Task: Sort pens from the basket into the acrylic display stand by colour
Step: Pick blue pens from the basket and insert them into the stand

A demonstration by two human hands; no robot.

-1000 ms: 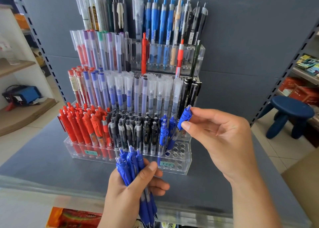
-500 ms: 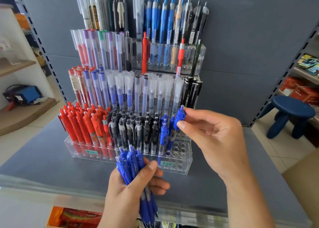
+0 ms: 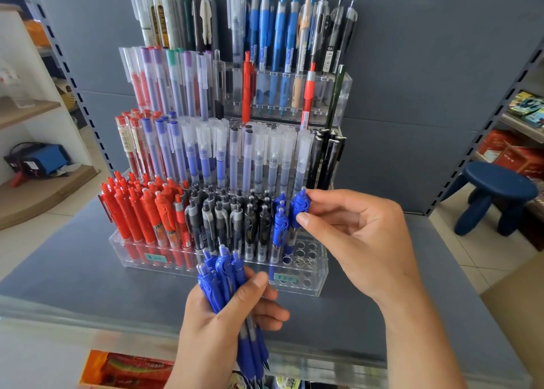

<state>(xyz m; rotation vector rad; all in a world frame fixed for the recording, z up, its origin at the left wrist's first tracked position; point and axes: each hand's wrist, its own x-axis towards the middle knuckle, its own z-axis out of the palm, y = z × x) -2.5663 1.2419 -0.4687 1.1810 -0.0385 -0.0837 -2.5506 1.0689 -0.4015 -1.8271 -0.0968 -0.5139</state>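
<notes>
"How far along is the sorting?"

"The stand's (image 3: pixel 319 282) front row holds red pens (image 3: pixel 141 215) at its left end, black pens (image 3: pixel 232 221) mid-row, a few blue at the right. The right hand (image 3: pixel 362 241) pinches a blue pen (image 3: pixel 298 209) over the open holes; the left hand (image 3: pixel 232 318) grips a bundle (image 3: pixel 223 277) yet to place."

"Anything hidden?"

"The basket isn't visible; the bundle's tips run off the bottom edge."
</notes>
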